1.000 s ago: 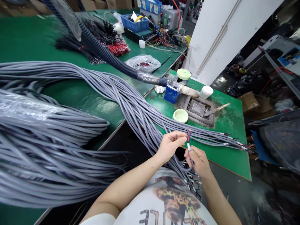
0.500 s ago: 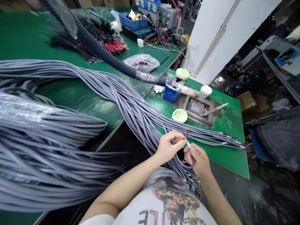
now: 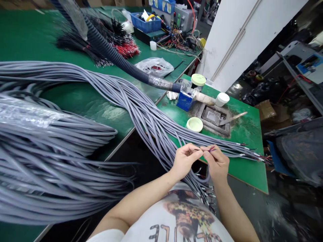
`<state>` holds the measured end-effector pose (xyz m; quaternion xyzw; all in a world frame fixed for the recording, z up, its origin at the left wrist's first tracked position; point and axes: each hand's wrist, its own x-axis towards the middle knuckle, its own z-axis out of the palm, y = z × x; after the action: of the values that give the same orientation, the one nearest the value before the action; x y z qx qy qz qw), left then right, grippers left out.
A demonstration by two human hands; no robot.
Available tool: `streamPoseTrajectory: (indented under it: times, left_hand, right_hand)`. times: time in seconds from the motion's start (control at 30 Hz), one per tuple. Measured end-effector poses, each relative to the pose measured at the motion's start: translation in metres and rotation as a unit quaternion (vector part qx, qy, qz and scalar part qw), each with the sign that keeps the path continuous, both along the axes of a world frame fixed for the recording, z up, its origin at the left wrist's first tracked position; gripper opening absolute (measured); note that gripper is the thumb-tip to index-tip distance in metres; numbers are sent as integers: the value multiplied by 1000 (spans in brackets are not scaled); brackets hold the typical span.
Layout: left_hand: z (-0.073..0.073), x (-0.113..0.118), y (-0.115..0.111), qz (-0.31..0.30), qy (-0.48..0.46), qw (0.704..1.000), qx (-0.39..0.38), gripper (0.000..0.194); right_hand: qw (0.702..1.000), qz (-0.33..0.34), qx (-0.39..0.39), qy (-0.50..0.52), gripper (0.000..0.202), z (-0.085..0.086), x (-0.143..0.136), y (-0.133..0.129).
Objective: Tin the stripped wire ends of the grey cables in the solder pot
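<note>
My left hand (image 3: 184, 160) pinches a thin dark wire between thumb and forefinger. Against its fingertips, my right hand (image 3: 217, 164) is closed on the fine coloured wires (image 3: 212, 148) of a cable end, which fan out above the thumb. The grey cable (image 3: 205, 178) they appear to belong to curves below my right hand. Its white sleeve is hidden by the fingers. Behind both hands runs a thick bundle of grey cables (image 3: 148, 116), stretching from the left over the green bench to stripped ends (image 3: 264, 158) at the right.
On the green board (image 3: 248, 134) a scraper (image 3: 233, 118) lies across a square solder pot (image 3: 212, 116). Around it stand a pale green dish (image 3: 194, 124), a white cup (image 3: 222, 99) and a blue box (image 3: 185, 101) with a ribbed hose (image 3: 126, 65). Coiled cables (image 3: 50, 174) fill the left.
My right hand has shifted from the white sleeve up to the coloured wires, which now tip to the right. My left fingers have drawn a dark wire out to the left.
</note>
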<state>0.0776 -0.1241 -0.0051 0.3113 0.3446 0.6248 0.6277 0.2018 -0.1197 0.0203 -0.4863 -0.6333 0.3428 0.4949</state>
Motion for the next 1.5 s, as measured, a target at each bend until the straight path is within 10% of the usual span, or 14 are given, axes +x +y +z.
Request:
streamPoseTrajectory:
  times: [0.47, 0.8, 1.0, 1.27, 1.5]
  left_hand:
    - [-4, -12, 22, -1, 168, 984, 52, 20]
    - [-45, -29, 34, 67, 539, 780, 312, 18]
    - [-47, -28, 34, 71, 543, 771, 324, 19]
    - [-50, -29, 34, 69, 561, 756, 329, 18]
    - [-53, -32, 32, 96, 505, 786, 344, 18]
  right_hand:
    - [978, 35, 50, -199, 30, 29, -1, 68]
    - [863, 98, -26, -495, 36, 21, -2, 163]
    - [799, 101, -62, -589, 31, 14, -10, 173]
    - [794, 100, -55, -598, 30, 21, -12, 173]
    - [813, -19, -46, -580, 37, 45, 41, 200]
